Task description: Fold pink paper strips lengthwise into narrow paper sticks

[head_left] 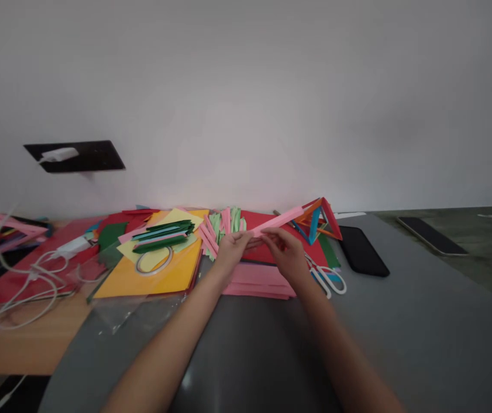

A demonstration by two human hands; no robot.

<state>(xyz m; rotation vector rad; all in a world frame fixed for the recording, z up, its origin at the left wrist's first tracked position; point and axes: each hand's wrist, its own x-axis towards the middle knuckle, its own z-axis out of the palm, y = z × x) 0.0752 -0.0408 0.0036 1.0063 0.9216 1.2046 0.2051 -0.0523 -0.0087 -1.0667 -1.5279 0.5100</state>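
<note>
A pink folded paper strip [281, 219] slants up to the right between my two hands. My left hand [233, 248] has its fingers closed on the strip's lower end. Close beside it, my right hand [286, 250] pinches the same strip between thumb and fingers. Past the strip's far end stands a frame of red, blue and orange paper strips [313, 221]; whether the two touch, I cannot tell. Under my hands lie pink paper sheets [254, 282] and red paper [250, 220]. White-handled scissors [329, 281] rest just right of my right hand.
Pink and green strips [223, 226] lie behind my left hand. Left of them, a tape roll [154, 268] and dark green strips [162, 244] sit on yellow paper [142, 285]. White cables [34, 278] tangle at far left. A black phone [363, 252] lies right; another phone [430, 235] is beyond.
</note>
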